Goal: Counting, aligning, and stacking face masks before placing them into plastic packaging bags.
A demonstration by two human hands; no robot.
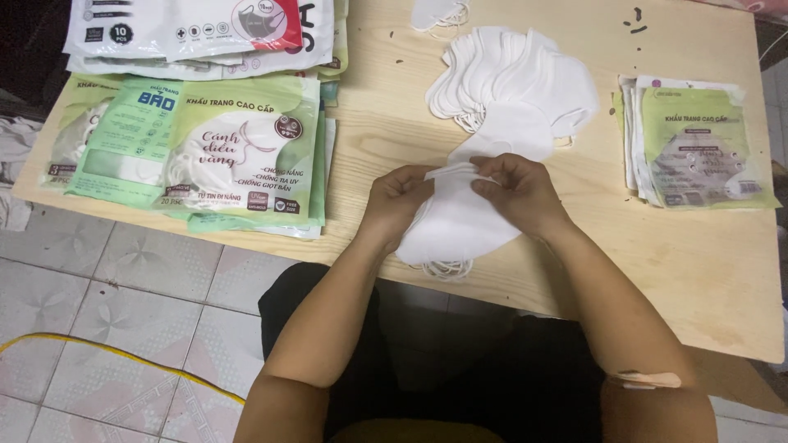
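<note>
At a pale wooden table (657, 246) set over a patterned tile floor (123, 287), the left hand (398, 197) and right hand (517, 193) pinch the upper edge of a small stack of white face masks (455, 221) near the table's front edge, long axis slanting lower left to upper right. Fanned masks (513, 78) lie behind; green-and-white packets (238, 156) sit left, more packets (698, 148) right.

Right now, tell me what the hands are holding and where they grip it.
Both hands, left hand and right hand, hold a small stack of white face masks by its upper edge, fingers pinching from either side.
</note>
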